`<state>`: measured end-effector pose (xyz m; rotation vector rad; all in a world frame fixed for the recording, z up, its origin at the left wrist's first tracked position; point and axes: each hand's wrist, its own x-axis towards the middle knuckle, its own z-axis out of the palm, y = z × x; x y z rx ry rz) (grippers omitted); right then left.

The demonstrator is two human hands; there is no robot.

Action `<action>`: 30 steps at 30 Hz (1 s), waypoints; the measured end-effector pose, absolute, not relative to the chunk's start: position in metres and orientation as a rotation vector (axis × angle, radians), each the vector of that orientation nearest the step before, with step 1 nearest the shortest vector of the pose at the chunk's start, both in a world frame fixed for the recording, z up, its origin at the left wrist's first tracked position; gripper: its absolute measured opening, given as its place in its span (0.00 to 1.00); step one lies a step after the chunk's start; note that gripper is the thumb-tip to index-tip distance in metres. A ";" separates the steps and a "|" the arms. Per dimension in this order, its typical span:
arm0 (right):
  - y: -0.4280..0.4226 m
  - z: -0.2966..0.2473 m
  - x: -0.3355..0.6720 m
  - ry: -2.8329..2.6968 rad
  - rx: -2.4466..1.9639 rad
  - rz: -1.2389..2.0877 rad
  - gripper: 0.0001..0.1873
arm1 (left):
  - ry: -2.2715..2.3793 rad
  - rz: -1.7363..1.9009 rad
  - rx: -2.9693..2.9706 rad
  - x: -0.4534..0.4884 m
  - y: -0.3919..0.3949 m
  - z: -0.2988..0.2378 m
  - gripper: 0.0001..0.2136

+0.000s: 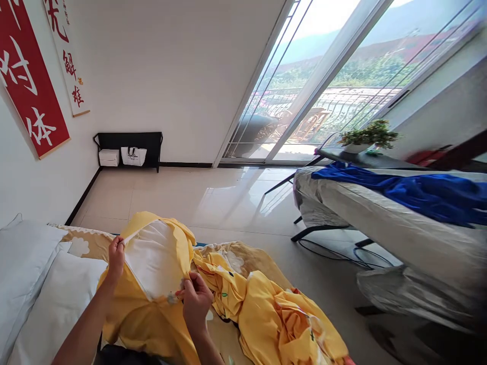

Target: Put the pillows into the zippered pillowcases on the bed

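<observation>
A yellow pillowcase (148, 314) lies in front of me on the bed, with a white pillow (154, 258) showing through its open end. My left hand (115, 257) pinches the left edge of that opening. On the right edge, my right hand (196, 299) is closed on the yellow fabric. A crumpled yellow printed cover (274, 314) spreads to the right of the pillow, over the bed's edge.
White pillows (41, 284) lie at the left against the wall. An ironing board (380, 218) with a blue cloth (422, 190) stands at the right on the tiled floor (213, 197). A black shelf (129, 149) and glass balcony doors (323, 86) are further back.
</observation>
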<state>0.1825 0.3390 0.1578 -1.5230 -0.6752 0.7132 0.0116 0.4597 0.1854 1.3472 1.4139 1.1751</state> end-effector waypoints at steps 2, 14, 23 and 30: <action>0.338 0.162 0.167 -0.698 -1.450 0.806 0.08 | 1.385 1.197 1.363 0.016 0.474 0.196 0.05; 0.346 0.202 0.123 -0.567 -1.348 0.840 0.06 | 1.114 1.175 1.557 0.073 0.477 0.247 0.05; 0.351 0.244 0.092 -0.719 -1.078 0.856 0.12 | 0.937 1.199 1.921 0.057 0.492 0.330 0.06; 0.360 0.197 0.074 -1.409 -1.132 0.994 0.30 | 1.145 0.825 2.039 0.014 0.515 0.263 0.05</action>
